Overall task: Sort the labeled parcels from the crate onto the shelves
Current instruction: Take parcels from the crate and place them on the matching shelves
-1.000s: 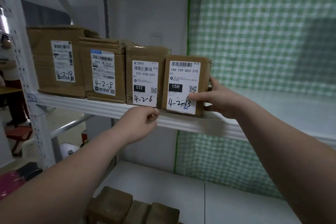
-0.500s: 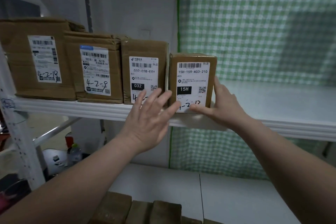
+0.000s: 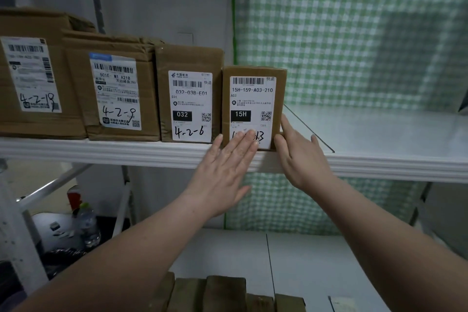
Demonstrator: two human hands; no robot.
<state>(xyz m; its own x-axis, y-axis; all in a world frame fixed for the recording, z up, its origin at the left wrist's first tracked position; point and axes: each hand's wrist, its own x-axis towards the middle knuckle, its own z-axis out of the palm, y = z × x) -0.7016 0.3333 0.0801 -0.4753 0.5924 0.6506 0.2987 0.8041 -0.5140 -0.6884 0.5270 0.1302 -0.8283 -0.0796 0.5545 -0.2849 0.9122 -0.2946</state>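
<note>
Left hand (image 3: pixel 222 172) is now across from the 4-2-6 box (image 3: pixel 190 106) and lands on the 15H parcel (image 3: pixel 253 99), which has closed the gap and stands tight against that neighbour. Fingers are straight and together, tips pressing flat on the lower part of its white label (they cover half of the handwritten number). Right hand (image 3: pixel 301 157) lies flat against the parcel's right side, fingers extended, thumb at the bottom front corner, nothing curled round it. That parcel stands upright at the front edge of the white shelf (image 3: pixel 126 152), last on the right in a row of four. Further left are the 4-2-9 box (image 3: pixel 119 94) and the 4-2-18 box (image 3: pixel 35 76), labels facing out. Behind hangs a green checked cloth (image 3: pixel 354 33). Down below, brown parcels (image 3: pixel 222 291) show on the lower shelf (image 3: pixel 316 261).
</note>
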